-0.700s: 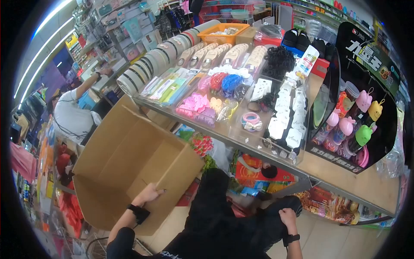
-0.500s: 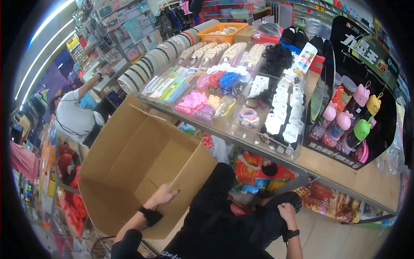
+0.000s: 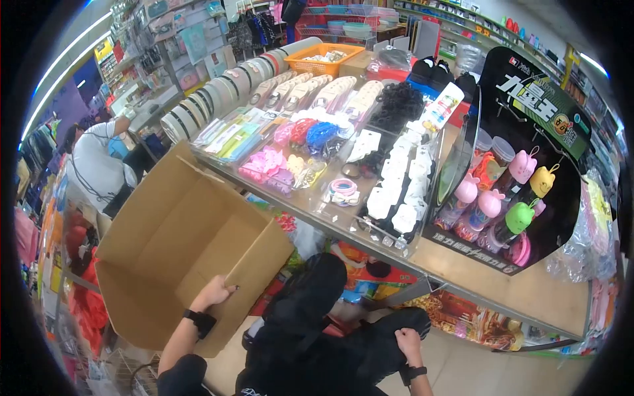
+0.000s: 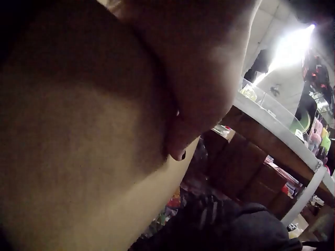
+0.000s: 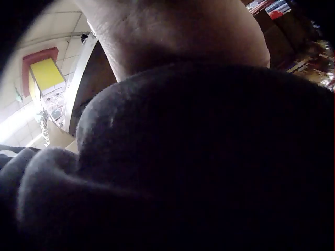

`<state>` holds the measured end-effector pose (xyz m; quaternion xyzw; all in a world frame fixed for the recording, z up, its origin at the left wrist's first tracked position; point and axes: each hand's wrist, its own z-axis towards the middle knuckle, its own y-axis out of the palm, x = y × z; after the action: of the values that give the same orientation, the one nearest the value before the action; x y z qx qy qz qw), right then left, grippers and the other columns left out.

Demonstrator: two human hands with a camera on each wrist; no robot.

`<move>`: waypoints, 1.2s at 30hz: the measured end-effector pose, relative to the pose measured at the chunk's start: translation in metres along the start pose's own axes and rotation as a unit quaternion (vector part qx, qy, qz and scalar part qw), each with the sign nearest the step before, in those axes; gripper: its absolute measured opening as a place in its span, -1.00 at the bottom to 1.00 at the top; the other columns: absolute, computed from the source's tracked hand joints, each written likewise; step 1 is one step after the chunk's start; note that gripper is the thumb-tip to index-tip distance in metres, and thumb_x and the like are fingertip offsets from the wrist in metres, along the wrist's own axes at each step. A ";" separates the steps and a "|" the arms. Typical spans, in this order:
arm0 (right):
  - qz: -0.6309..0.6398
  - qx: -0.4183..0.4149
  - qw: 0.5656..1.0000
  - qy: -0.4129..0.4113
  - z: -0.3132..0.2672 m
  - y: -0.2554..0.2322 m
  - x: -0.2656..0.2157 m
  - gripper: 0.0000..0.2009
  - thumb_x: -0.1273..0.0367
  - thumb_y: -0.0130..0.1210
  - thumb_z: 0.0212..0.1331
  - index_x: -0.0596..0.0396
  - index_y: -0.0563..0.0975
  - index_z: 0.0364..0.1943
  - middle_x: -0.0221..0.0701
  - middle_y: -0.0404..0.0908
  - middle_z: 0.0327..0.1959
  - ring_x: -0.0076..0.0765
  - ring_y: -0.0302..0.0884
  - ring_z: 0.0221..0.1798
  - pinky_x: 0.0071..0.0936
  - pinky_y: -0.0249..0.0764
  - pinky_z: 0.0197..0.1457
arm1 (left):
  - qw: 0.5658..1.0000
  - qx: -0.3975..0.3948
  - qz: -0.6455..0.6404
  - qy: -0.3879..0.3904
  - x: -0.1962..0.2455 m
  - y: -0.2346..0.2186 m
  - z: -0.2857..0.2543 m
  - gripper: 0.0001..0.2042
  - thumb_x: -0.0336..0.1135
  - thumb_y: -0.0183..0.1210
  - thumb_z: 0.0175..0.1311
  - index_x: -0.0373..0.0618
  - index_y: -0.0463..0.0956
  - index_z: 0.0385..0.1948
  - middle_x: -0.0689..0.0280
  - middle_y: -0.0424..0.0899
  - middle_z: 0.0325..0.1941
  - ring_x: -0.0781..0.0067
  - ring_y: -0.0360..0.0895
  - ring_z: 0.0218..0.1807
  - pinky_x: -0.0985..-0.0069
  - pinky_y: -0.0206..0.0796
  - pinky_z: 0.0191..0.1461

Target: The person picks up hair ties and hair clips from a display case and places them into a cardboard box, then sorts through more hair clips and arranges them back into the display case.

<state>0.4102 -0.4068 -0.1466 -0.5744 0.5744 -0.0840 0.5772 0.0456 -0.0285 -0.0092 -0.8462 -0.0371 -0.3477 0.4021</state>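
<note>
Cardboard, 1 large open brown box (image 3: 178, 257), sits tilted beside the glass-topped accessory counter (image 3: 343, 224). Left hand (image 3: 212, 292) grasps its near wall edge. Right hand (image 3: 409, 343) clutches black trouser fabric (image 3: 370, 343). Box looks light, stiff, bulky; rim edges are probably the best hold.
</note>
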 end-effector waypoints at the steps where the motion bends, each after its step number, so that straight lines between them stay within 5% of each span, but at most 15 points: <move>1: 0.006 0.014 1.000 -0.002 0.000 0.002 0.003 -0.72 0.22 0.00 -0.10 0.17 0.47 -0.68 -0.07 0.46 -0.61 0.10 0.44 -0.45 -0.13 0.35 -0.37 | 0.999 0.017 -0.016 0.026 -0.004 0.002 0.001 -0.73 -0.39 0.09 0.07 -0.28 0.44 -0.18 0.14 0.61 -0.34 0.38 0.51 -0.31 0.46 0.31 -0.17; 6: -0.012 0.004 0.999 0.030 0.005 -0.004 0.006 -0.71 0.20 0.00 -0.10 0.16 0.49 -0.67 -0.09 0.47 -0.61 0.09 0.45 -0.45 -0.13 0.36 -0.37 | 0.998 0.034 -0.022 0.044 -0.003 0.007 0.000 -0.73 -0.37 0.09 0.05 -0.28 0.45 -0.20 0.07 0.61 -0.38 0.31 0.54 -0.34 0.43 0.33 -0.20; 14: -0.016 -0.008 0.999 0.041 0.024 0.012 -0.009 -0.71 0.17 0.01 -0.10 0.13 0.52 -0.64 -0.09 0.50 -0.55 0.08 0.47 -0.38 -0.16 0.40 -0.29 | 0.999 -0.012 -0.007 -0.035 0.027 0.010 -0.008 -0.70 -0.37 0.08 0.06 -0.24 0.42 -0.14 0.11 0.60 -0.40 0.34 0.54 -0.36 0.44 0.34 -0.24; 20: -0.020 -0.017 0.999 -0.019 0.028 0.017 -0.022 -0.75 0.23 0.02 -0.14 0.16 0.52 -0.63 -0.09 0.48 -0.58 0.04 0.47 -0.41 -0.19 0.39 -0.32 | 0.995 -0.003 -0.050 0.090 0.023 0.031 -0.017 -0.69 -0.39 0.04 0.09 -0.20 0.40 -0.09 0.11 0.58 -0.39 0.33 0.54 -0.35 0.44 0.34 -0.26; 22: -0.057 -0.062 0.996 -0.004 0.027 0.004 -0.036 -0.75 0.21 0.03 -0.13 0.13 0.54 -0.56 -0.13 0.52 -0.52 0.00 0.48 -0.37 -0.20 0.40 -0.30 | 0.999 -0.015 -0.009 0.044 0.029 0.028 -0.025 -0.68 -0.40 0.02 0.09 -0.15 0.39 -0.07 0.04 0.57 -0.36 0.18 0.55 -0.27 0.39 0.35 -0.20; 24: -0.166 -0.147 0.972 -0.080 0.025 -0.012 -0.054 -0.70 0.16 0.05 -0.12 0.13 0.55 -0.49 -0.14 0.54 -0.42 -0.01 0.49 -0.29 -0.19 0.41 -0.23 | 0.997 -0.061 -0.032 -0.031 0.034 0.025 -0.023 -0.66 -0.37 0.02 0.09 -0.10 0.36 -0.03 -0.03 0.55 -0.27 0.02 0.51 -0.17 0.32 0.33 -0.12; 27: -0.174 -0.255 0.929 -0.204 0.020 -0.058 -0.126 -0.56 0.09 0.02 -0.03 0.17 0.47 -0.19 -0.13 0.48 -0.21 -0.01 0.42 -0.10 -0.27 0.36 -0.05 | 0.998 -0.054 -0.037 0.017 0.029 0.027 -0.019 -0.64 -0.33 0.03 0.10 -0.10 0.35 -0.02 -0.04 0.54 -0.24 -0.03 0.49 -0.15 0.30 0.33 -0.11; 30: 0.031 -0.294 0.881 -0.369 0.001 -0.128 -0.255 -0.64 0.24 -0.01 0.11 0.15 0.36 -0.06 -0.23 0.42 -0.14 -0.10 0.40 -0.09 -0.36 0.35 -0.04 | 0.997 -0.068 0.003 0.037 0.031 0.020 -0.010 -0.62 -0.24 0.04 0.10 -0.11 0.35 -0.02 -0.02 0.55 -0.25 -0.02 0.49 -0.15 0.30 0.33 -0.10; 32: 0.022 -0.241 0.857 -0.455 -0.002 -0.159 -0.306 -0.68 0.27 -0.02 0.11 0.14 0.38 -0.09 -0.25 0.45 -0.21 -0.13 0.43 -0.13 -0.36 0.37 -0.08 | 0.978 -0.191 0.074 0.051 0.038 0.007 0.003 -0.57 -0.09 0.07 0.08 -0.12 0.37 -0.04 -0.01 0.55 -0.21 -0.01 0.50 -0.15 0.31 0.35 -0.11; 33: -0.015 -0.184 0.856 -0.483 0.000 -0.169 -0.327 -0.70 0.29 -0.04 0.11 0.14 0.38 -0.10 -0.23 0.46 -0.24 -0.11 0.43 -0.15 -0.33 0.37 -0.10 | 0.977 -0.192 0.076 0.052 0.041 0.001 0.012 -0.57 -0.09 0.07 0.08 -0.12 0.37 -0.04 -0.01 0.55 -0.21 -0.01 0.50 -0.15 0.31 0.35 -0.11; 35: -0.092 -0.120 0.863 -0.482 0.019 -0.177 -0.358 -0.74 0.34 -0.08 0.08 0.17 0.40 -0.17 -0.18 0.44 -0.25 -0.09 0.42 -0.16 -0.26 0.37 -0.17 | 0.926 -0.341 0.096 0.133 0.038 -0.008 0.031 -0.52 0.08 0.07 0.06 -0.18 0.44 -0.17 0.08 0.57 -0.40 0.15 0.52 -0.33 0.39 0.34 -0.24; 36: -0.101 -0.073 0.876 -0.466 0.029 -0.176 -0.373 -0.79 0.37 -0.12 0.08 0.20 0.41 -0.25 -0.15 0.47 -0.31 -0.04 0.43 -0.22 -0.19 0.37 -0.20 | 0.924 -0.343 0.101 0.133 0.014 0.000 0.046 -0.52 0.08 0.07 0.06 -0.18 0.44 -0.17 0.08 0.57 -0.40 0.15 0.52 -0.33 0.39 0.34 -0.24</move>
<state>0.4096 -0.1654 0.1887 -0.6426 0.1818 0.1779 0.7227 0.0821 0.0006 -0.0205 -0.8777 0.2237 -0.4060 0.1217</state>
